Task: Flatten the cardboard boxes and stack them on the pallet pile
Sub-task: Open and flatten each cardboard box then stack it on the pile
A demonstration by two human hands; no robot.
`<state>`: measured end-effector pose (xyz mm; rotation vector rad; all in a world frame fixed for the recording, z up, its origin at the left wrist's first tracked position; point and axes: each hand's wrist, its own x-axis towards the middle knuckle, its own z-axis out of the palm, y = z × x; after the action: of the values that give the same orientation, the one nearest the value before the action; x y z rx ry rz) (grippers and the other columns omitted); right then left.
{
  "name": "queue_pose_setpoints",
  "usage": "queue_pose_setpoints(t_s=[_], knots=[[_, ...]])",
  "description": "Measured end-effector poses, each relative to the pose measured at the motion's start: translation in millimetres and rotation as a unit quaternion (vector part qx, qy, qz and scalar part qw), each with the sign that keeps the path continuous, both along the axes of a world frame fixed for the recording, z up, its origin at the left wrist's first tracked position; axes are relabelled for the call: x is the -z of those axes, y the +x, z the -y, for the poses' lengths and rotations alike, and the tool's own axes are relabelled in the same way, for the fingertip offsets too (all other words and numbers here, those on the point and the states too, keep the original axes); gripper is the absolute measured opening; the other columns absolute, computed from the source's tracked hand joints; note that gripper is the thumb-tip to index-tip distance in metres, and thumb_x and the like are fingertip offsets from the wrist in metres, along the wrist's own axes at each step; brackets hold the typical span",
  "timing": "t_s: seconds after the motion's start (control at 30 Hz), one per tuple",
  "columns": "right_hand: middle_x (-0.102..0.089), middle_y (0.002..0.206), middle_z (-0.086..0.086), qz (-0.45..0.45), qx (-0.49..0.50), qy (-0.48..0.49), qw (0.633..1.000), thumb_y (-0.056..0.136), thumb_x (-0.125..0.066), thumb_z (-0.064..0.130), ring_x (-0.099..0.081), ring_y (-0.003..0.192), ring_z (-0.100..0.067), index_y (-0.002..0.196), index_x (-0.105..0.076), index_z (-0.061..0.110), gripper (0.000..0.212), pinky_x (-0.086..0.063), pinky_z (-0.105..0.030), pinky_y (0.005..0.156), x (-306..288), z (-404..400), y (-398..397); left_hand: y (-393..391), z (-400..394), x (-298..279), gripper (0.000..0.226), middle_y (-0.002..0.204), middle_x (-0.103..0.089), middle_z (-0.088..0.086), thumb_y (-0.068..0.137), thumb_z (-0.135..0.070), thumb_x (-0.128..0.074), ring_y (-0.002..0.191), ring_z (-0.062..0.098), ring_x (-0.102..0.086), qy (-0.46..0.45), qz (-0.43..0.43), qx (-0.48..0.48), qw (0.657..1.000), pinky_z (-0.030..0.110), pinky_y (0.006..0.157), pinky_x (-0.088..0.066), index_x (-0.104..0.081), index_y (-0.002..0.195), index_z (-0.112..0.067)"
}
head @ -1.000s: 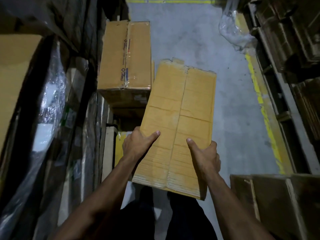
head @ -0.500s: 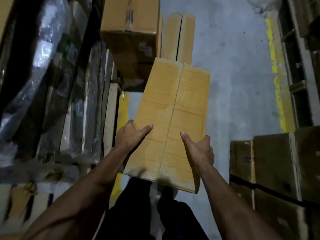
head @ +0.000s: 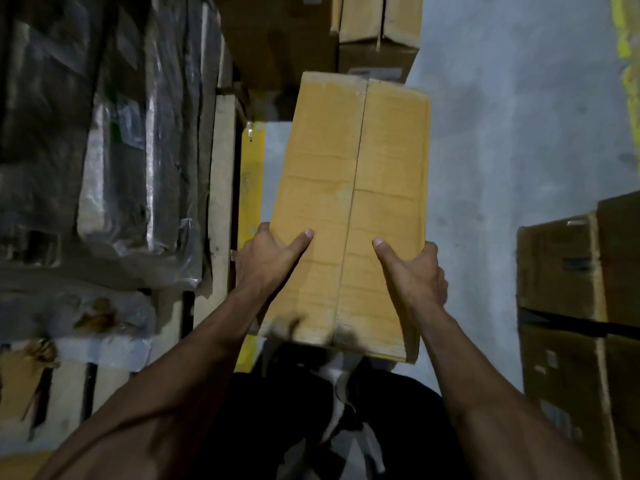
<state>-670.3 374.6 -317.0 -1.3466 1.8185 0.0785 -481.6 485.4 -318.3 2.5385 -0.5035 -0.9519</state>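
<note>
A flattened tan cardboard box (head: 353, 188), long and creased down its middle, is held out in front of me above the floor. My left hand (head: 266, 261) grips its left edge with the thumb lying on top and the fingers hidden underneath. My right hand (head: 412, 271) grips the right edge the same way. The box's near end is blurred above my dark trousers. No pallet pile is recognisable in view.
Plastic-wrapped goods (head: 114, 161) and wooden boards (head: 221, 188) fill the left side. Closed cardboard boxes (head: 377, 32) stand ahead on the floor, and stacked brown boxes (head: 581, 306) stand at the right. Grey concrete floor (head: 512, 133) with a yellow line (head: 627, 39) lies between.
The view has tipped further down and moved forward, so the boxes ahead and the stack at the right appear closer. Both hands keep the same grip on the flattened box.
</note>
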Motion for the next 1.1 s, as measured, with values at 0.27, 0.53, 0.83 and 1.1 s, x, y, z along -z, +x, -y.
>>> queue_pose_setpoints(t_s=[0.27, 0.53, 0.83, 1.1], knots=[[-0.059, 0.128, -0.012, 0.006, 0.011, -0.087, 0.996, 0.073, -0.063, 0.079, -0.055, 0.117, -0.039, 0.139, -0.038, 0.020, 0.092, -0.044, -0.048, 0.098, 87, -31, 2, 3, -22, 89, 0.076, 0.118, -0.065, 0.009, 0.081, -0.071, -0.059, 0.109, 0.036, -0.060, -0.051, 0.070, 0.007, 0.996, 0.039, 0.082, -0.046, -0.053, 0.128, -0.011], [-0.055, 0.135, -0.010, 0.075, 0.042, -0.066, 0.994, 0.078, -0.065, 0.073, -0.053, 0.122, -0.037, 0.143, -0.038, 0.017, 0.090, -0.046, -0.048, 0.100, 113, -46, -16, 12, -28, 107, 0.068, 0.119, -0.064, 0.004, 0.083, -0.071, -0.058, 0.108, 0.030, -0.059, -0.069, 0.028, 0.071, 0.995, 0.037, 0.081, -0.045, -0.053, 0.123, -0.017], [-0.038, 0.155, -0.003, 0.194, -0.012, 0.021, 0.981, 0.088, -0.074, 0.039, -0.045, 0.136, -0.032, 0.159, -0.002, 0.034, 0.102, -0.039, -0.049, 0.112, 157, -131, -22, 26, -79, 151, 0.098, 0.150, -0.043, 0.014, 0.083, -0.065, -0.065, 0.132, 0.037, -0.046, -0.017, -0.034, 0.095, 0.995, 0.042, 0.098, -0.042, -0.025, 0.151, -0.007], [-0.046, 0.149, -0.013, 0.108, -0.009, -0.038, 0.993, 0.097, -0.049, 0.058, -0.049, 0.129, -0.038, 0.156, 0.011, 0.044, 0.086, -0.040, -0.052, 0.108, 179, -164, -18, 16, -93, 161, 0.101, 0.152, -0.041, 0.016, 0.084, -0.078, -0.049, 0.132, 0.040, -0.046, 0.033, 0.032, 0.107, 0.993, 0.045, 0.101, -0.043, -0.025, 0.152, -0.007]])
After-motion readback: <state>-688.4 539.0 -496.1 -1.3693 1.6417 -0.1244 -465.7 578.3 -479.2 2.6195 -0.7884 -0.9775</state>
